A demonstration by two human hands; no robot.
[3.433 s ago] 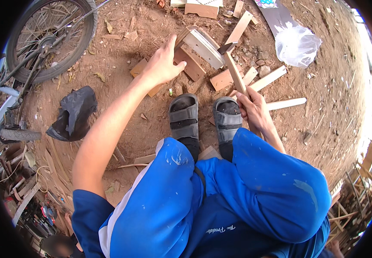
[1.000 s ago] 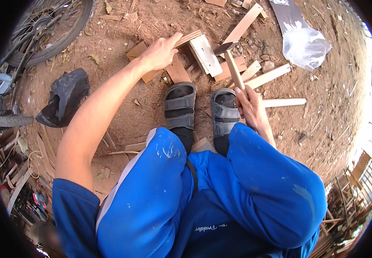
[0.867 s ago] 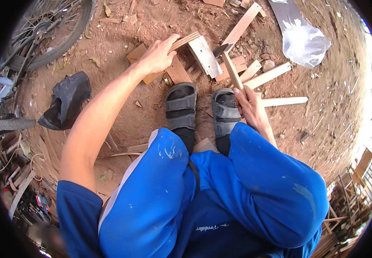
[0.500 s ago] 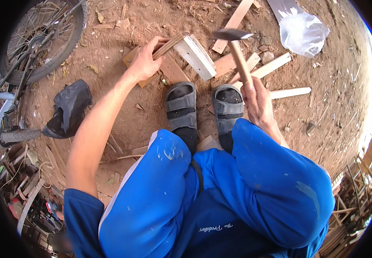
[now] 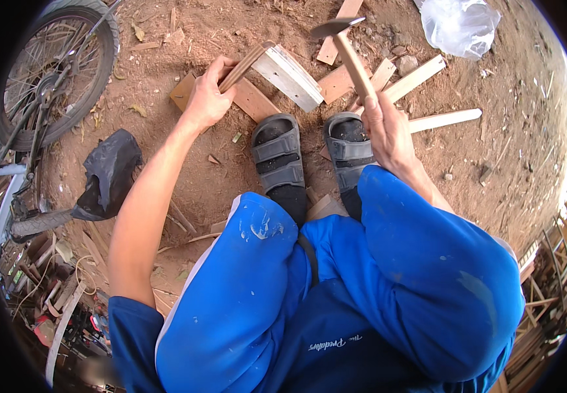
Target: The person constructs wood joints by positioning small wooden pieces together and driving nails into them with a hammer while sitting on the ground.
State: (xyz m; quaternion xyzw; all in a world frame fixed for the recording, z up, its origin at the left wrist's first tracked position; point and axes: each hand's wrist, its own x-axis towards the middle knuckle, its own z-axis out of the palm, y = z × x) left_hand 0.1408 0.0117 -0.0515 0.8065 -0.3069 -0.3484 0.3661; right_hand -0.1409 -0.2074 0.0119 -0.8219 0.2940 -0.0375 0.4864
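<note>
My left hand [image 5: 210,98] is closed around a narrow brown wooden strip [image 5: 247,65], which slants up to the right. The strip's far end meets the top of a whitish wooden block [image 5: 290,80] in front of my feet. Beneath my left hand, a flat reddish-brown board [image 5: 256,101] lies on the dirt. My right hand [image 5: 388,126] grips the wooden handle of a hammer [image 5: 354,64]. Its dark metal head is raised up and to the right of the strip, apart from it. Whether a nail stands in the strip is too small to tell.
Loose wooden slats [image 5: 416,78] lie near my right hand. Sandals [image 5: 279,152] are on my feet, close to the block. A bicycle wheel [image 5: 54,82] and black plastic bag [image 5: 108,173] are at left, a clear plastic bag [image 5: 460,27] at far right, and scrap wood [image 5: 546,301] at lower right.
The whole view has shifted slightly, with the ground things higher in it. My left hand keeps its hold on the strip, and the hammer stays raised in my right hand.
</note>
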